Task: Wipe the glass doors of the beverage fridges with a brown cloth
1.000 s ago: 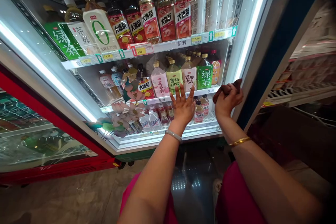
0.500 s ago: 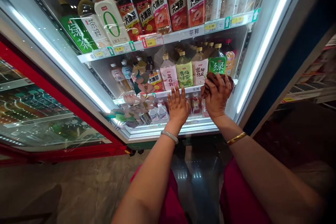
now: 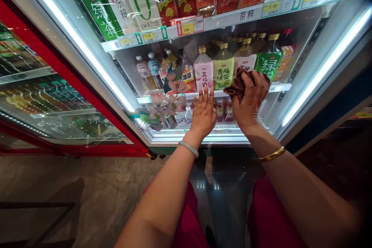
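My right hand (image 3: pixel 250 99) is closed over a bunched brown cloth (image 3: pixel 240 82), in front of the lower bottles in the head view. The cloth seems pressed to the glass door of the drinks fridge (image 3: pixel 279 120). My left hand (image 3: pixel 203 112) lies flat with its fingers stretched out, apparently against the same glass and holding nothing. Behind the glass, just above its fingertips, stands a pink-labelled bottle (image 3: pixel 204 70). To the right of that is a yellow-green bottle (image 3: pixel 223 68). A green-labelled bottle (image 3: pixel 269 59) stands beyond the cloth, which partly hides its pale pink neighbour.
An upper shelf (image 3: pixel 221 19) carries several large tea bottles and price tags. Flower decoration (image 3: pixel 167 104) shows on the glass left of my hands. A red-framed fridge (image 3: pixel 116 149) adjoins on the left. Tiled floor (image 3: pixel 116 186) lies below.
The camera view has shifted, so the fridge appears larger and the upper shelf higher. My right hand has moved with the brown cloth up and to the right. The left hand stays flat.
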The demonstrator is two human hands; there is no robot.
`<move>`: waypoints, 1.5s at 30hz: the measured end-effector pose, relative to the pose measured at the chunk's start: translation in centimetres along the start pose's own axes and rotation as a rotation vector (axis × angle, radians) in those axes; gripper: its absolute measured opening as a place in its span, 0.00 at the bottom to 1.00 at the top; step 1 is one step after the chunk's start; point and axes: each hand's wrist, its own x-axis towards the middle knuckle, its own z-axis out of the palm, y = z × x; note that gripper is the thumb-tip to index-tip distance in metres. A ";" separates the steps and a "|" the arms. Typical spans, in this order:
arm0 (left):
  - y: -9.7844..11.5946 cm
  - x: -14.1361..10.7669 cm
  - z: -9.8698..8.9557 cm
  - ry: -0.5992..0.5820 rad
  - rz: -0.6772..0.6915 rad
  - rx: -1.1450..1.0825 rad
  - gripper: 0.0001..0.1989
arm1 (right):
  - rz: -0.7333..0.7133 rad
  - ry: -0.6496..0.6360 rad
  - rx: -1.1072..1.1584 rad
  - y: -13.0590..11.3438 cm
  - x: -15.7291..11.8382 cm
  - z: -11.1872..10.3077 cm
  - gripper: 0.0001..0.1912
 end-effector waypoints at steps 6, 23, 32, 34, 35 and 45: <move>1.6 -0.5 -1.4 0.005 0.155 -0.181 0.38 | 0.049 -0.054 0.101 -5.8 -0.5 2.7 0.22; -0.1 1.5 0.3 0.201 -0.125 0.010 0.31 | 0.185 -0.160 0.603 -7.0 1.2 -0.6 0.23; -2.2 5.0 -4.3 0.385 -0.207 0.084 0.25 | -0.278 -0.188 0.084 -5.0 6.3 2.7 0.26; -1.9 4.8 -4.2 0.428 -0.255 0.107 0.27 | -0.283 -0.180 0.090 -5.0 5.8 4.0 0.29; -1.6 4.4 -3.7 0.435 -0.269 0.115 0.28 | -0.276 -0.164 0.092 -4.9 5.5 4.5 0.29; -4.1 5.7 -5.8 0.542 -0.426 0.115 0.26 | -0.303 -0.048 0.000 -5.0 4.8 5.4 0.30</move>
